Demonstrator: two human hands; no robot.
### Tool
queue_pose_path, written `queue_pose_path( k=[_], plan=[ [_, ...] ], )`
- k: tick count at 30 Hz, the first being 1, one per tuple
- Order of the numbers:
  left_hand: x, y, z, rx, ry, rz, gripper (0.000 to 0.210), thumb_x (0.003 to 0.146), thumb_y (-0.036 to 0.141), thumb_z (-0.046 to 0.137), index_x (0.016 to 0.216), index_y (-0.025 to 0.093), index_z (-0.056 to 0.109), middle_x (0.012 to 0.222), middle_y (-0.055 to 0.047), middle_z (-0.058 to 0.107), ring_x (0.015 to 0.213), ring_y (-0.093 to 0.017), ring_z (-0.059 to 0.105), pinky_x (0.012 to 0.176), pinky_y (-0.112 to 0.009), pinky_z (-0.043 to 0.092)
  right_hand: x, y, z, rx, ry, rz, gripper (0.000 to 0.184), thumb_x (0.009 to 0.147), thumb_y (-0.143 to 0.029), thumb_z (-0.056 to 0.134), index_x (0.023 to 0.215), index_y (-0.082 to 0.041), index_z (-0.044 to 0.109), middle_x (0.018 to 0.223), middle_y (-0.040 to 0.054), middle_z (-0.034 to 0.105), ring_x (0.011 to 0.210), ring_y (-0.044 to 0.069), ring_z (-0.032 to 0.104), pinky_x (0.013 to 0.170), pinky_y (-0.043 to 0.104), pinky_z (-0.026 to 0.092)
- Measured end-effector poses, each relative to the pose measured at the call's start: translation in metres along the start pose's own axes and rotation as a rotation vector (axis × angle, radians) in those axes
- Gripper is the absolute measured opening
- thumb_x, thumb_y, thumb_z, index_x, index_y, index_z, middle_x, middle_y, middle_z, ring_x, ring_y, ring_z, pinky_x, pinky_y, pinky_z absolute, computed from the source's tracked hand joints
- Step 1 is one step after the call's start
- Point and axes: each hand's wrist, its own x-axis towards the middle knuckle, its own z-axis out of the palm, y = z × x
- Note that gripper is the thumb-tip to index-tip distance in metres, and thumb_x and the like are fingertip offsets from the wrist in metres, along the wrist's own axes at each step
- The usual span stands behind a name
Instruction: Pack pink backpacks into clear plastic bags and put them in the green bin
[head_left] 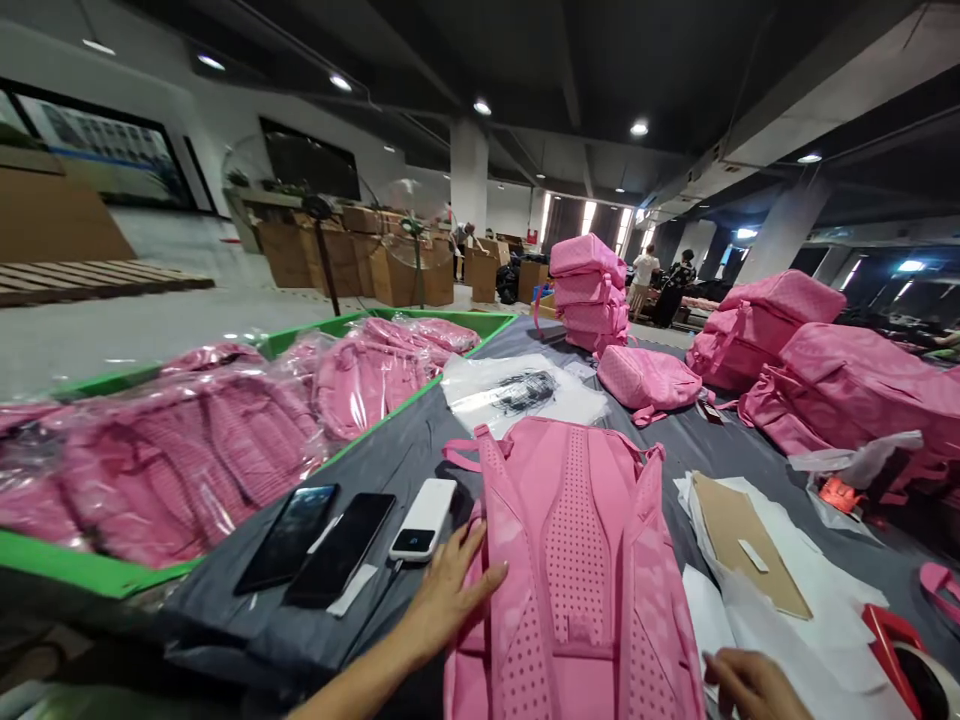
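Observation:
A pink backpack (577, 500) lies in front of me on the dark-covered table, its perforated back panel and shoulder straps facing up. My left hand (450, 590) rests against its left side, fingers stretched out and thumb over the edge by the strap. At the lower right, my right hand (754, 685) is close beside the bag's lower right edge. Its fingers are curled in, and the frame's bottom cuts part of it off; whatever they may pinch does not show. Left of the bag lie a white power bank (424, 515) with a cable and two dark phones (341, 550).
A green-edged bin (405, 425) on the left holds several pink backpacks in clear plastic. Stacked pink bags (589, 290) stand at the back and right. White sheets with cardboard (750, 545) and a red tape dispenser (892, 640) lie rightward. People work far behind.

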Motion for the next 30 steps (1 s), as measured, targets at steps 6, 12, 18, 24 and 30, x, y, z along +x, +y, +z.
queue_pose_path(
  k=[6, 12, 18, 24, 30],
  plan=[
    [0.114, 0.058, -0.026, 0.03, 0.227, -0.247, 0.049, 0.086, 0.049, 0.066, 0.119, 0.013, 0.06, 0.102, -0.015, 0.074, 0.106, -0.033, 0.07, 0.092, -0.043, 0.053, 0.041, -0.068, -0.025, -0.223, 0.284, -0.49, 0.04, 0.099, -0.053, 0.051, 0.084, -0.024, 0.074, 0.071, 0.004, 0.074, 0.057, 0.018, 0.067, 0.056, 0.025, 0.053],
    [0.185, 0.117, -0.039, 0.059, 0.283, -0.197, 0.024, 0.087, 0.031, 0.074, 0.102, 0.015, 0.064, 0.107, -0.01, 0.07, 0.104, -0.026, 0.066, 0.091, -0.043, 0.052, 0.082, -0.155, 0.045, -0.59, 0.15, -0.933, 0.02, 0.095, -0.017, 0.058, 0.077, -0.022, 0.066, 0.07, 0.0026, 0.07, 0.069, 0.018, 0.068, 0.061, 0.025, 0.047],
    [0.166, 0.133, -0.063, -0.075, 0.075, 0.002, 0.021, 0.081, 0.011, 0.068, 0.1, 0.017, 0.061, 0.079, 0.002, 0.065, 0.072, -0.015, 0.063, 0.066, -0.026, 0.049, 0.205, -0.176, 0.065, -0.216, 0.219, -0.734, 0.033, 0.091, -0.018, 0.055, 0.122, -0.021, 0.067, 0.114, 0.0121, 0.074, 0.101, 0.024, 0.07, 0.082, 0.037, 0.057],
    [0.152, 0.114, -0.069, -0.111, 0.021, 0.105, 0.019, 0.081, 0.025, 0.066, 0.096, 0.021, 0.054, 0.073, 0.005, 0.06, 0.07, -0.016, 0.061, 0.066, -0.026, 0.046, 0.3, -0.254, 0.084, -0.158, 0.1, -0.851, 0.054, 0.074, -0.005, 0.061, 0.123, -0.027, 0.069, 0.131, 0.0082, 0.067, 0.125, 0.025, 0.059, 0.101, 0.039, 0.048],
    [0.174, 0.11, -0.071, -0.101, 0.144, 0.189, 0.017, 0.081, 0.037, 0.066, 0.083, 0.023, 0.058, 0.069, 0.003, 0.059, 0.078, -0.021, 0.06, 0.076, -0.031, 0.043, 0.292, -0.255, 0.074, -0.255, 0.101, -0.697, 0.011, 0.087, -0.021, 0.058, 0.087, -0.021, 0.069, 0.069, 0.0016, 0.068, 0.068, 0.02, 0.064, 0.062, 0.026, 0.04]
  ],
)
